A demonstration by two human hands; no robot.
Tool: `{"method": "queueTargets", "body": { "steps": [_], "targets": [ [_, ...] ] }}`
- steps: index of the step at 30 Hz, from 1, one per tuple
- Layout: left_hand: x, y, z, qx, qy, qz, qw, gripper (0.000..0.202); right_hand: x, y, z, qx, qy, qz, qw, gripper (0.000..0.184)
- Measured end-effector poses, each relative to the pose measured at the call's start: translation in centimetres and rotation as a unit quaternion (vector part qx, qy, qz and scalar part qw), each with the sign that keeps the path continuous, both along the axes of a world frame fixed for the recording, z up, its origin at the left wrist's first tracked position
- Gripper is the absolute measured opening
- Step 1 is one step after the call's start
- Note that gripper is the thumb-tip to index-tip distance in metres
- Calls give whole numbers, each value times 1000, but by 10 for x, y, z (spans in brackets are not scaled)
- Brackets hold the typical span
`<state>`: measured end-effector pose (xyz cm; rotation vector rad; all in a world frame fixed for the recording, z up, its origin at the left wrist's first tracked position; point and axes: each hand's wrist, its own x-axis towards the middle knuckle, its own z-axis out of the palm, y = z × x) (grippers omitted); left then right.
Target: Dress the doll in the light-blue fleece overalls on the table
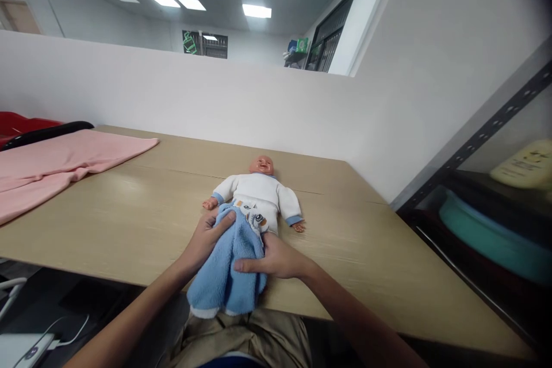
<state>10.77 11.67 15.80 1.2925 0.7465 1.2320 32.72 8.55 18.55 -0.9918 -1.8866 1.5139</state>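
The doll (260,184) lies on its back on the counter (129,207) with its white top (276,200) on and blue pants (228,279) up to its tummy, the left hand (206,240) pinching the waist, the right hand (278,259) closed around the pants' side.

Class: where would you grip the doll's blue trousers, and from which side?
Probably the waistband of the blue trousers, one grip at each hip, coming from the foot end. The doll lies flat on its back, feet towards the camera, so both hips are open; the left hand and right hand sit there.
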Motion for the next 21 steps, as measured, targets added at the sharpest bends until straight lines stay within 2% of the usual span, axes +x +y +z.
{"method": "queueTargets", "body": {
  "steps": [4, 7, 10, 14, 18, 21],
  "targets": [
    [-2, 3, -3, 6, 33, 12, 999, 66, -1, -2, -13, 42, 14, -46, 998, 99],
    [-6, 11, -11, 5, 89, 33, 995, 73, 3, 2, -28, 34, 31, -118, 992, 90],
    [-2, 18, -29, -40, 102, 35, 993, 74, 9, 12, -48, 33, 20, -181, 983, 74],
    [12, 25, -55, -86, 78, 23, 993, 73, 14, 26, -67, 81, -9, -219, 972, 59],
    [24, 36, -68, -95, 42, -9, 995, 70, 18, 36, -72, 132, -35, -245, 960, 53],
    [27, 47, -64, -105, 45, -28, 993, 73, 22, 45, -70, 133, -46, -245, 959, 55]
  ]
}}
